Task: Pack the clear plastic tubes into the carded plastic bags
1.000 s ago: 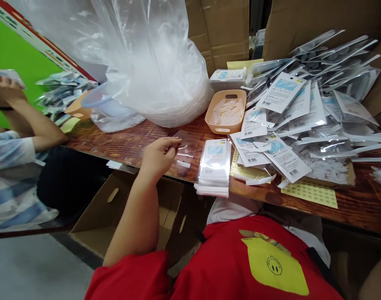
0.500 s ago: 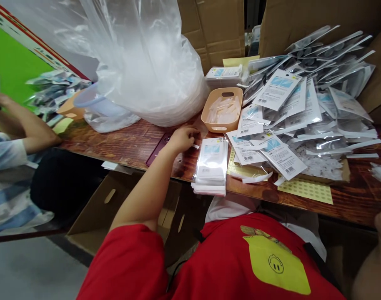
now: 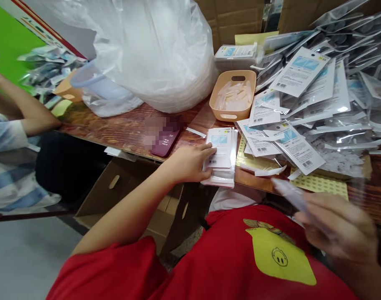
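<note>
My left hand (image 3: 190,163) rests on the left edge of a stack of clear packets with printed cards (image 3: 220,156) at the table's front edge. Its fingers are spread over the top packet, and the thumb lies lower down. My right hand (image 3: 337,225), smeared by motion, is raised in front of my red shirt at the right. It grips a translucent plastic piece (image 3: 292,195), whose exact kind I cannot make out. A peach basket (image 3: 229,116) holding small pale pieces in clear wrap stands just behind the stack. Left of the stack lies a flat clear bag (image 3: 206,118) with a white strip.
Loose card packets (image 3: 298,75) heap up at the right, above small translucent bits (image 3: 340,162) and a yellow dotted sticker sheet (image 3: 322,183). A big plastic bag (image 3: 159,58) bulges at the back. A maroon phone (image 3: 167,143) lies left. Another person's arm (image 3: 24,102) is at far left.
My left hand has moved from beside the basket onto the stack. My right hand has come in from the right edge with the translucent piece. The view has shifted slightly.
</note>
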A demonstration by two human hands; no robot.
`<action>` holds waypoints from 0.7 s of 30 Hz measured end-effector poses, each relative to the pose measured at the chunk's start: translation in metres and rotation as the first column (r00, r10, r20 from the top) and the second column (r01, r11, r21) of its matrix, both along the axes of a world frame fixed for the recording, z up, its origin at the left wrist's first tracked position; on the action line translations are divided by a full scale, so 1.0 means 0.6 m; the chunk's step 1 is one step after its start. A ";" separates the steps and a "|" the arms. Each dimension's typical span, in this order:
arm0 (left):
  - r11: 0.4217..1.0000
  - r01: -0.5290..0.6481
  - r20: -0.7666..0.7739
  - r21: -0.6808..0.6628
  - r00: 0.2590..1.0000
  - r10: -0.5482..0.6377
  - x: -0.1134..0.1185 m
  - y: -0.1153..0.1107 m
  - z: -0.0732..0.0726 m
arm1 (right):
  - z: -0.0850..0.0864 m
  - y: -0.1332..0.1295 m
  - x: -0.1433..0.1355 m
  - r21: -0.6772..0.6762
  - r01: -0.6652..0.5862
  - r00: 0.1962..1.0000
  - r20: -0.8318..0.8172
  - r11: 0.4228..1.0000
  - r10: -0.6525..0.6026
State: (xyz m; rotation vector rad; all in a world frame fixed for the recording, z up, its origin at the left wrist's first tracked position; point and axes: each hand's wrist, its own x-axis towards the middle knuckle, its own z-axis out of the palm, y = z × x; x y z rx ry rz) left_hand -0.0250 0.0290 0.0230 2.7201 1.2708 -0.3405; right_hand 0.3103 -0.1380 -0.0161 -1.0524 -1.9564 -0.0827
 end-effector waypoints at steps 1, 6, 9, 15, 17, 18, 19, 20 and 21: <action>1.000 0.012 -0.040 0.000 0.999 -0.012 0.006 0.000 0.004 | 0.005 0.010 -0.032 0.054 -0.119 0.993 0.024 0.991 0.118; 1.000 0.024 -0.059 0.015 0.998 -0.023 0.022 -0.012 0.013 | -0.002 0.084 -0.131 0.043 -0.474 0.879 0.074 0.879 0.471; 0.999 0.004 0.083 0.043 0.997 -0.008 0.010 -0.025 0.007 | -0.008 0.115 -0.157 0.085 -0.455 0.888 0.115 0.886 0.445; 0.986 -0.068 0.405 0.150 0.914 0.001 -0.015 -0.048 -0.031 | -0.009 0.135 -0.176 0.122 -0.373 0.926 0.116 0.920 0.360; 0.983 -0.080 0.506 0.166 0.862 -0.015 -0.011 -0.054 -0.044 | -0.008 0.136 -0.177 0.114 -0.353 0.933 0.117 0.929 0.340; 0.980 -0.102 0.566 0.172 0.824 -0.013 -0.007 -0.058 -0.050 | -0.008 0.136 -0.177 0.111 -0.347 0.935 0.116 0.931 0.335; 0.975 -0.137 0.628 0.173 0.778 -0.002 -0.002 -0.062 -0.054 | -0.008 0.136 -0.177 0.105 -0.343 0.936 0.117 0.933 0.331; 0.969 -0.182 0.687 0.167 0.726 0.018 0.005 -0.067 -0.058 | -0.008 0.135 -0.178 0.097 -0.342 0.937 0.116 0.935 0.330; 0.960 -0.235 0.743 0.153 0.668 0.045 0.011 -0.072 -0.061 | -0.008 0.135 -0.179 0.086 -0.339 0.938 0.115 0.937 0.328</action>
